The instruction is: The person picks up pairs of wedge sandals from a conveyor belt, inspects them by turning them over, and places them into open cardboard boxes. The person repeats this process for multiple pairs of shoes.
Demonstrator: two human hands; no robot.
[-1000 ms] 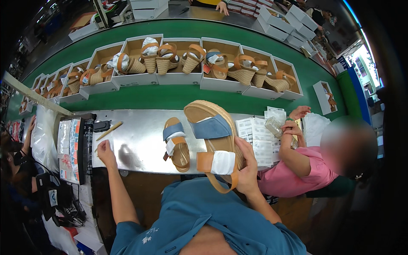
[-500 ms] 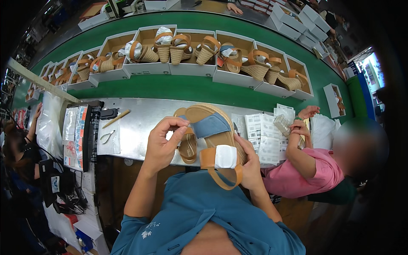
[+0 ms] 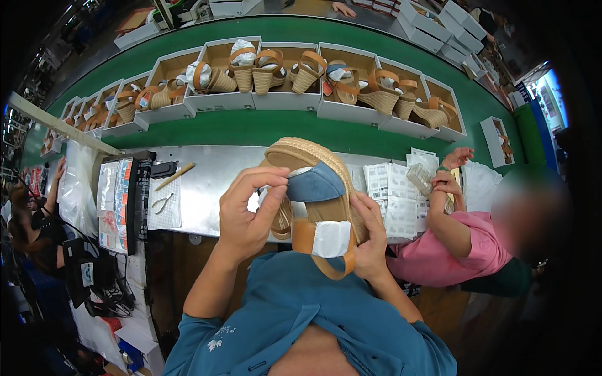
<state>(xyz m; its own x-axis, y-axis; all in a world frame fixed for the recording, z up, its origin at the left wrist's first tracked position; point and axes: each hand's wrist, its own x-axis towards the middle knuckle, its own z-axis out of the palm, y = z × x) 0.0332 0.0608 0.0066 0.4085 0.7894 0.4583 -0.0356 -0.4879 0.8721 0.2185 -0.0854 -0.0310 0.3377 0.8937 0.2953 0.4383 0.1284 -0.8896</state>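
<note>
A long green surface (image 3: 251, 127) curves across the far side of the room, bearing a row of open white cardboard boxes (image 3: 357, 117) filled with tan wedge sandals. Nearer lies a shiny silver metal desk (image 3: 204, 188); at its right end a co-worker in a pink shirt (image 3: 433, 254) has both arms bent beside printed white label sheets (image 3: 398, 216).

The person's forearms rise from the lower edge and angle inward, elbows bent. Between the hands, raised above the front of the desk, is a tan wedge sandal with a wide blue strap (image 3: 322, 208), tilted so its footbed shows. A second sandal (image 3: 283, 219) is partly hidden behind it.

The right hand (image 3: 371, 244) grips the raised sandal's right side, thumb toward the footbed. The left hand (image 3: 251, 216) is bent inward, thumb and forefinger meeting at the blue strap's left edge; whether these fingers pinch it, I cannot tell. Far left on the desk are a tan stick (image 3: 175, 177) and small silver snips (image 3: 163, 203).
</note>
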